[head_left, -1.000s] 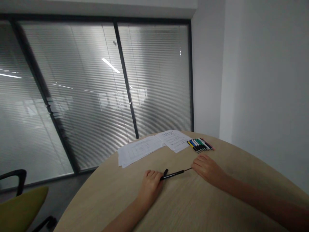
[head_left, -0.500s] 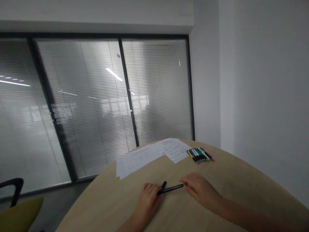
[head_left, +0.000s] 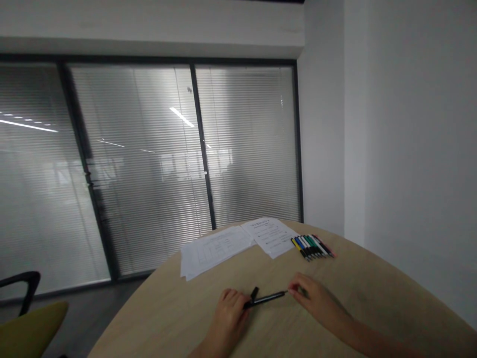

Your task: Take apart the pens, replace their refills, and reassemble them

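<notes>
A slim black pen (head_left: 266, 299) lies slanted just above the table, its left end in the fingers of my left hand (head_left: 230, 312), which is closed around it. A short black piece (head_left: 255, 292), like a clip or cap, sticks up beside the pen near those fingers; whether it is joined to the pen I cannot tell. At the pen's right end, my right hand (head_left: 307, 294) pinches a thin rod-like tip with thumb and forefinger. Something small and dark shows under the right palm, too blurred to name.
Several pens (head_left: 312, 247) with coloured barrels lie in a row beyond my right hand. Printed sheets (head_left: 219, 248) overlap near the far edge of the round wooden table (head_left: 156, 318). A green-seated chair (head_left: 33, 323) stands left, before glass panels with blinds (head_left: 149, 174).
The view has shifted slightly, so the table sits lower. My right fingertips have drawn a little away from the pen's body, and a thin part shows between them. My left hand keeps its grip.
</notes>
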Available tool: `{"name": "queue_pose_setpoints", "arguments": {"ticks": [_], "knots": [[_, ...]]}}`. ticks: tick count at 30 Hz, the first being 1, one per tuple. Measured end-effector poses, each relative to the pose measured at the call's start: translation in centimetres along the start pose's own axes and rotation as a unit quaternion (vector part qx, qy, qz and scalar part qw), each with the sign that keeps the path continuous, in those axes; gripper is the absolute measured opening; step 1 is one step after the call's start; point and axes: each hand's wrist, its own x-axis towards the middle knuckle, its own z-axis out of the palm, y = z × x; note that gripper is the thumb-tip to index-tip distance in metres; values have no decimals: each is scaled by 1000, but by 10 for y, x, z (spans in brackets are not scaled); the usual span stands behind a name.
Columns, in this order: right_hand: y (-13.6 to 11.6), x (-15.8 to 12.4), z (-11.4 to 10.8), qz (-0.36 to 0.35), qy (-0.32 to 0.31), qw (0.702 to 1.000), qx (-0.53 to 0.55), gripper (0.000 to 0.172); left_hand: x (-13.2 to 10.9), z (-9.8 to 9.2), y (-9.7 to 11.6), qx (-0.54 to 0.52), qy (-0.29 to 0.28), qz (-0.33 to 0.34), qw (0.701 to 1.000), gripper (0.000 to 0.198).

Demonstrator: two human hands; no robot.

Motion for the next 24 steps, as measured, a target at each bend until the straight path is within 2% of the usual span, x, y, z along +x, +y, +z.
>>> {"name": "queue_pose_setpoints", "arguments": {"ticks": [7,10,12,15,18,21,24], "knots": [[3,0,4,17,-12,999,31,14,0,-2,1,-19,-3,-18,1000,15],[6,3,5,22,-15,998,53,14,-1,-1,0,-48,-12,-61,997,14],[7,7,4,32,-8,996,81,20,-1,-1,-2,-81,-17,-116,990,14],[6,16,-1,32,-4,995,95,26,-2,2,-9,-148,-5,-238,960,17],[2,24,-2,-8,-44,998,51,22,-2,5,-16,-220,37,-338,915,23],[-4,31,6,-73,-101,992,-5,23,0,7,-22,-285,68,-379,878,26],[-14,38,25,-146,-152,975,-64,37,1,7,-23,-316,68,-389,863,26]]}}
